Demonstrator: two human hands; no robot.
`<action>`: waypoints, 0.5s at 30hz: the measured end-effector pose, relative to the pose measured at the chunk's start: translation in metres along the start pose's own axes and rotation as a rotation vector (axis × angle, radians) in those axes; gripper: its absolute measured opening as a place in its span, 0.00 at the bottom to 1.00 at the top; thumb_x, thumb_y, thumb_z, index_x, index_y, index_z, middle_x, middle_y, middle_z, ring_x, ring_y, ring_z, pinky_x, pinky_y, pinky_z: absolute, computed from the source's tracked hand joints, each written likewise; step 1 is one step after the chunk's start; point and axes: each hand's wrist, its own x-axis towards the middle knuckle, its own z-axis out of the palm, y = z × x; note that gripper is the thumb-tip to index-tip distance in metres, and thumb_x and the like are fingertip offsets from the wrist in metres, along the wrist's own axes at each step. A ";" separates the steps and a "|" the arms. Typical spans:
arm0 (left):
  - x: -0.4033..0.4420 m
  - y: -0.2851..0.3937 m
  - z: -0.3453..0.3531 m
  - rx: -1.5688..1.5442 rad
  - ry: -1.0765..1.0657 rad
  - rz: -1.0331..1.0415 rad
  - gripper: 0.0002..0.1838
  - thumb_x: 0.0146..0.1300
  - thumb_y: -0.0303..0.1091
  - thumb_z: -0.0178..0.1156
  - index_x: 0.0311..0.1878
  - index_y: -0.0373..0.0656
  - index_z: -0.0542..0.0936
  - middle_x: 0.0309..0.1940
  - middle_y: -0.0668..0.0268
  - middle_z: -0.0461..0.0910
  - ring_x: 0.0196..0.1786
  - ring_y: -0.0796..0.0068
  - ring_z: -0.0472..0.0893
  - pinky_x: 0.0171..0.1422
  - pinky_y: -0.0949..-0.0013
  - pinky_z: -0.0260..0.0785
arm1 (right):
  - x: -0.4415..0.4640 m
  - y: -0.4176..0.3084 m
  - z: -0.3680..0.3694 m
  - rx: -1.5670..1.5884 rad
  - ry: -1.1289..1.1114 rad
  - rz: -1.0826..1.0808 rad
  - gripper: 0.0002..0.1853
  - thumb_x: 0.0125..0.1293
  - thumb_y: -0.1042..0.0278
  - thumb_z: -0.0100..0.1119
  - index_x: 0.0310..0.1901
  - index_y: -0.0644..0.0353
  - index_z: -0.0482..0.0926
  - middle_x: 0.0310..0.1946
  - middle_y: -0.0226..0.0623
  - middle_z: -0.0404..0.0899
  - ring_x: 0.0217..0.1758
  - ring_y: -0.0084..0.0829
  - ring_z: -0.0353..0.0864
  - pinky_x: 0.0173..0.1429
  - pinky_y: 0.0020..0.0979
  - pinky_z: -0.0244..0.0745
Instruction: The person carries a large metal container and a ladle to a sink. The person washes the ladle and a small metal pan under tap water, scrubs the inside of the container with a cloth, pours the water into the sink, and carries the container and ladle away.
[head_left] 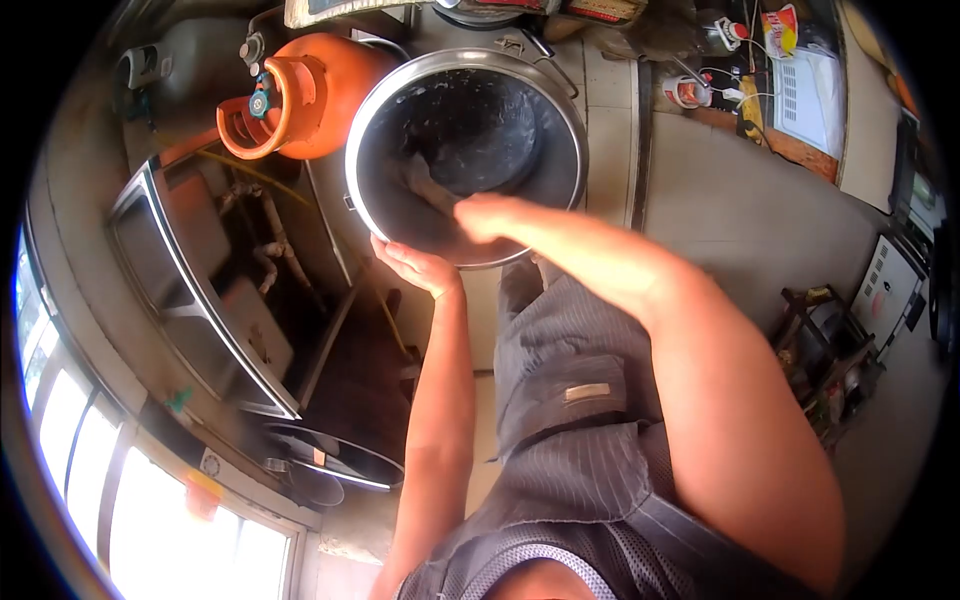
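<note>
A large round metal pot (360, 110) with a shiny rim and dark inside stands in front of me. Whitish specks and smears mark its inner surface. My left hand (415, 267) holds the near left edge of its rim, with the palm turned up. Inside the pot, my right hand (485, 217) is closed around a brownish, flat-ended tool (430, 185). The tool slants toward the pot's left inner wall. Blur hides its exact kind, and my fingers cover its near end.
An orange gas cylinder (335, 85) stands close to the pot's left side. A metal-framed sink unit (165, 250) and pipes are at left, above a window (160, 520). To the right are a worktop with a white appliance (805, 95) and a dark rack (815, 330).
</note>
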 end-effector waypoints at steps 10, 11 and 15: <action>-0.002 0.006 0.000 -0.023 -0.014 0.016 0.31 0.81 0.50 0.36 0.70 0.29 0.65 0.67 0.47 0.68 0.66 0.56 0.71 0.72 0.59 0.62 | 0.121 0.125 -0.024 -0.995 0.029 0.648 0.24 0.63 0.63 0.66 0.60 0.57 0.81 0.60 0.40 0.77 0.58 0.45 0.80 0.48 0.51 0.79; -0.001 0.003 -0.001 -0.009 -0.011 0.015 0.31 0.81 0.50 0.36 0.70 0.29 0.65 0.67 0.47 0.68 0.66 0.56 0.71 0.72 0.59 0.62 | 0.111 0.111 -0.024 -0.795 -0.023 0.624 0.24 0.64 0.62 0.65 0.61 0.56 0.81 0.61 0.39 0.78 0.59 0.46 0.81 0.47 0.51 0.80; -0.002 0.003 0.001 -0.015 0.006 -0.002 0.31 0.81 0.50 0.37 0.69 0.29 0.66 0.66 0.47 0.69 0.65 0.56 0.72 0.71 0.59 0.63 | 0.216 0.129 0.096 0.065 0.390 0.489 0.19 0.70 0.62 0.54 0.59 0.51 0.84 0.63 0.37 0.80 0.65 0.40 0.79 0.55 0.52 0.80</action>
